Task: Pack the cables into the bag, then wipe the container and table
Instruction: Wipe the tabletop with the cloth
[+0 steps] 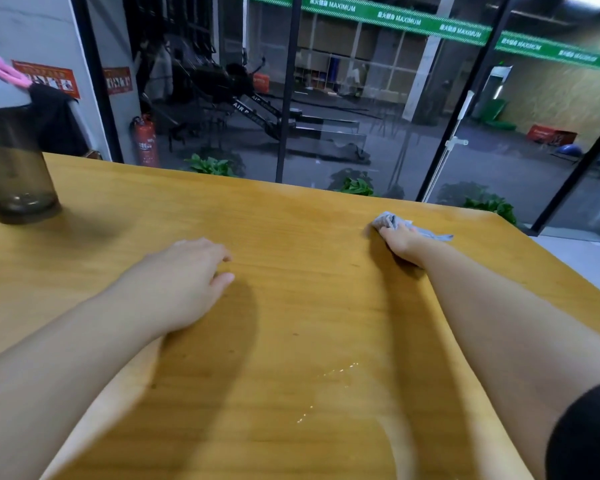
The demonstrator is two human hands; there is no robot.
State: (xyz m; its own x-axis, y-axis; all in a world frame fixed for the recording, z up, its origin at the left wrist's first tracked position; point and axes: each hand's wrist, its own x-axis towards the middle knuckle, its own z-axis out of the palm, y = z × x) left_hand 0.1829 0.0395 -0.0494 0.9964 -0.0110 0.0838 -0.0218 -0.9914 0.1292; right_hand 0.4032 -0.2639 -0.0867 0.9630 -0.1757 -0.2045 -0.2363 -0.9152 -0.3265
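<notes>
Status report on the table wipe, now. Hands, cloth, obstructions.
Right hand gripping grey cloth, pressed to table near far edge. Left hand resting open on the wood. Wet streaks near side. Dark tumbler far left, clear of the cloth.

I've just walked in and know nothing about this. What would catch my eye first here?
Probably the two bare arms stretched over the yellow wooden table: the right hand presses a crumpled grey cloth near the far edge, while the left hand rests on the wood, holding nothing. Next, a dark see-through container stands at the far left, and wet streaks glisten nearer the person.
</notes>
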